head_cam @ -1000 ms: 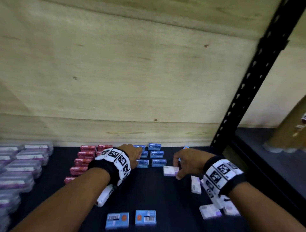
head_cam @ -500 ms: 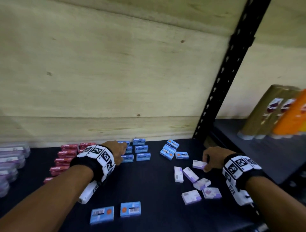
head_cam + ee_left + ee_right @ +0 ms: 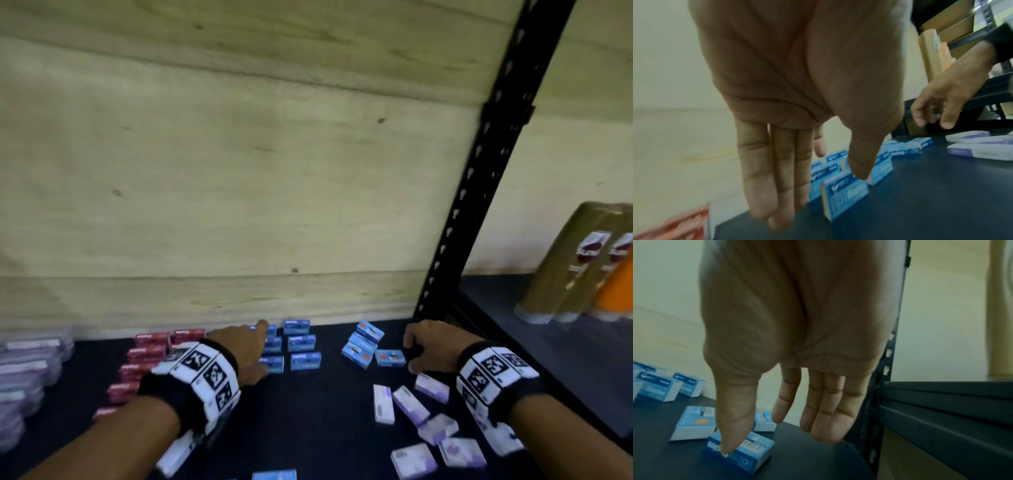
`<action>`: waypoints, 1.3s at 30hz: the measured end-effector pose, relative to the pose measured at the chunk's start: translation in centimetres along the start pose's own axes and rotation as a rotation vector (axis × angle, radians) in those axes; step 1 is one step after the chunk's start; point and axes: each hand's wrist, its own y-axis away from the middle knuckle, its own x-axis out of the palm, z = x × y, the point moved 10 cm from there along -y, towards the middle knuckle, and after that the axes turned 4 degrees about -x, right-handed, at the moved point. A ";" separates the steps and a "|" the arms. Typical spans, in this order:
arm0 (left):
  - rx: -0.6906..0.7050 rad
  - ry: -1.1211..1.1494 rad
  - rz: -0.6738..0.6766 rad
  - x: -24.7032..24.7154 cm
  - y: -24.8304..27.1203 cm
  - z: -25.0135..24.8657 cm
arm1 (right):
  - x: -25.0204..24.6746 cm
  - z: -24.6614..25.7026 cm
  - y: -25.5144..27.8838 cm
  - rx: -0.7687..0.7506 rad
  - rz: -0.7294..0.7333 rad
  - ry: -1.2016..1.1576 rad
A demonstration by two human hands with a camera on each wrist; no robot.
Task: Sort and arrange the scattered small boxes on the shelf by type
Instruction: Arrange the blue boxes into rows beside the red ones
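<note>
Blue staple boxes (image 3: 303, 346) stand in neat rows at the back of the dark shelf (image 3: 318, 411). My left hand (image 3: 255, 347) lies over their left column, fingers (image 3: 764, 186) straight and holding nothing. Three loose blue boxes (image 3: 363, 344) lie further right. My right hand (image 3: 416, 354) hovers just right of them, fingers (image 3: 824, 415) relaxed and empty, its thumb over one blue box (image 3: 748, 452). Red boxes (image 3: 147, 353) are lined up on the left. Several purple-white boxes (image 3: 411, 407) lie scattered at the front right.
Clear purple-lidded packs (image 3: 24, 370) are stacked at the far left. A black upright post (image 3: 479, 178) bounds the shelf on the right, with brown and orange packages (image 3: 579, 263) beyond it. A plywood back wall (image 3: 239, 171) closes the rear. Another blue box (image 3: 274, 474) lies at the front edge.
My right hand has left the purple-white boxes and moved back toward the loose blue boxes. The left hand has stayed at the blue rows. The view has shifted.
</note>
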 end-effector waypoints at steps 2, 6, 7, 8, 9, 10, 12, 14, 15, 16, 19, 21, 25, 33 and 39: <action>0.021 -0.064 -0.132 -2.8 0.6 -1.2 | 0.0 0.9 -1.3 -0.031 0.010 -0.016; 0.137 -0.028 -0.258 -6.6 0.4 -5.0 | 0.9 2.1 -2.5 -0.068 0.107 0.004; 0.181 -0.006 -0.240 -6.9 0.0 -6.3 | 1.0 2.1 -2.7 -0.076 0.123 0.008; 0.212 0.015 -0.213 -7.0 -0.5 -7.5 | 1.0 2.2 -2.8 -0.081 0.132 0.007; 0.237 0.040 -0.193 -7.1 -1.2 -8.7 | 1.0 2.0 -3.1 -0.083 0.131 -0.001; 0.254 0.065 -0.179 -7.3 -1.9 -9.7 | 1.0 1.9 -3.3 -0.084 0.132 -0.008; 0.274 0.096 -0.146 -7.4 -3.8 -11.6 | 1.2 1.6 -3.6 -0.078 0.139 -0.023; 0.297 0.081 -0.098 -7.4 -5.6 -13.5 | 1.3 1.3 -3.9 -0.074 0.143 -0.035; 0.314 0.062 -0.076 -7.4 -6.3 -14.2 | 1.2 1.3 -4.0 -0.075 0.140 -0.043; 0.337 0.036 -0.063 -7.4 -7.0 -15.1 | 1.2 1.2 -4.2 -0.078 0.145 -0.052; 0.411 -0.056 -0.068 -7.4 -8.8 -17.5 | 1.5 0.8 -4.6 -0.092 0.179 -0.080; 0.433 -0.084 -0.064 -7.2 -10.0 -18.4 | 1.5 0.6 -4.7 -0.102 0.177 -0.098; 0.415 -0.109 0.000 -6.0 -12.0 -19.5 | 1.8 0.2 -4.7 -0.126 0.162 -0.128; 0.439 -0.143 0.010 -5.3 -13.4 -20.2 | 2.1 0.2 -4.6 -0.137 0.111 -0.109; 0.493 -0.247 -0.025 -5.2 -13.0 -21.2 | 2.4 -0.5 -4.8 -0.125 0.104 -0.126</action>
